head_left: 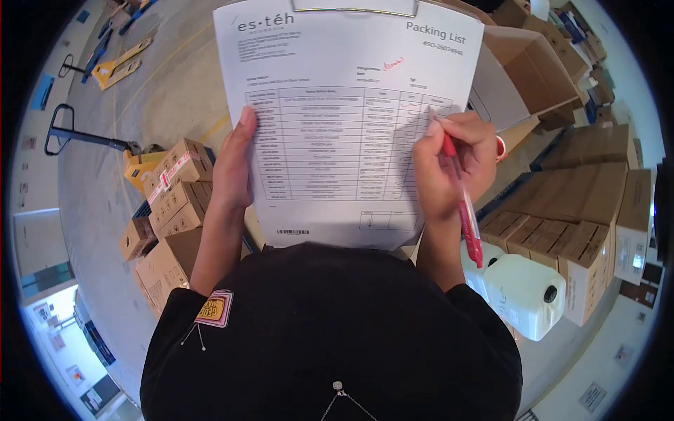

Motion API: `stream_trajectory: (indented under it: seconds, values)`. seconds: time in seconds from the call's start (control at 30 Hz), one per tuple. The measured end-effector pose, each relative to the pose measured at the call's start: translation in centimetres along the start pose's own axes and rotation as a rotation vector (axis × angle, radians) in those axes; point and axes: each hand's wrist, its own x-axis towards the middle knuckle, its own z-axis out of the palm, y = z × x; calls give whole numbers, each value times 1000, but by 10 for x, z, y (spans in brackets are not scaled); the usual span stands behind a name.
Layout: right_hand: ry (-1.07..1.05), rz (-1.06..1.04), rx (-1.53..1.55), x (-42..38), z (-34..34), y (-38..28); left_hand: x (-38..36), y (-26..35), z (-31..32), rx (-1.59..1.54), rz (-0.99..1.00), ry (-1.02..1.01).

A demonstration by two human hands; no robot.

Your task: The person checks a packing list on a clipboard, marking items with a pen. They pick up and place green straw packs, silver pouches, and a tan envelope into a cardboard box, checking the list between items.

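In front of my chest is a printed packing list (330,217), held under the metal clip (354,7) of a clipboard. My left hand (237,165) grips the clipboard's left edge, thumb on top of the paper and the other fingers hidden behind it. A red pen (463,200) is pinched in my right hand (460,165). Its tip is at the right-hand columns of the printed table, near the top rows. Small handwritten marks run down one of those columns, and a red handwritten word stands above the table.
Stacked cardboard cartons (179,189) stand on the left, beside a yellow pallet jack (137,165). Another yellow pallet jack (116,70) is farther back. To the right are an open carton (533,70), rows of cartons (562,193) and a whitish jerrycan (519,291) with a black cap.
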Motion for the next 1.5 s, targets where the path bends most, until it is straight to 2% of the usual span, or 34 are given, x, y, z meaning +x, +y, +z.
stream_trajectory:
  seconds: [0.07,0.13,0.2,0.27,0.3,0.33,0.4,0.47,0.53,0.57,0.63,0.67,0.7,0.73,0.8,0.83,0.87,0.93,1.0,1.07,1.1,1.17,1.2,1.27,1.3,1.37,1.4,1.47,1.5]
  values:
    - [-72,-55,-155,1,-5,-1,3,-4,-3,-21,0,-45]
    - [-43,-76,-193,0,-8,1,7,-6,-5,-38,2,-93]
    - [-9,-104,-228,-2,-10,7,9,-7,-6,-65,8,-57]
    - [183,24,251,0,-12,13,14,-8,-12,-33,1,-40]
    - [210,178,360,-2,-15,9,16,-8,-17,-5,-12,1]
    - [223,168,351,-2,-18,11,19,-9,-24,-4,-14,-18]
    - [219,369,233,-8,-26,25,24,-6,-40,-57,0,13]
    - [175,320,107,-21,-30,50,23,0,-52,-73,15,-14]
    - [-37,473,-48,-38,-39,71,21,6,-67,-85,34,170]
    - [-53,525,-28,-43,-37,76,20,8,-81,-86,34,171]
    - [-122,602,-81,-47,-39,83,20,8,-109,7,60,393]
    - [-186,674,-140,-45,-33,89,24,13,-122,5,61,399]
    - [-188,539,-179,-45,-23,96,29,17,-135,-1,103,434]
    - [-197,538,-179,-40,-16,99,34,22,-147,-6,145,469]
    - [-252,821,-231,-25,9,97,50,35,-174,-29,155,474]
    - [-332,725,-539,-10,30,90,58,40,-187,-48,165,471]
    - [-339,717,-536,-1,40,88,62,39,-191,-54,172,477]
    - [-191,469,-627,7,73,90,73,37,-211,-114,151,484]
    - [-202,430,-636,7,83,112,81,30,-224,-117,173,483]
    - [-299,236,-699,7,98,135,91,30,-238,-119,189,486]
    - [-299,222,-695,9,108,140,94,31,-243,-117,190,469]
    - [-364,402,-663,16,128,145,102,38,-259,-120,196,445]
    - [-354,391,-667,17,134,156,107,41,-271,-123,201,441]
    - [-462,333,-1054,11,132,204,120,43,-289,-128,222,407]
    - [-436,334,-1058,8,132,224,123,44,-299,-111,219,422]
    - [-429,351,-1356,0,125,261,130,44,-309,-111,217,423]
    - [-408,366,-1362,-4,121,276,135,43,-313,-104,213,401]
    - [-737,796,-1423,-12,120,291,151,50,-327,-43,162,416]
    - [-726,830,-1427,-10,142,284,172,69,-343,-29,140,396]
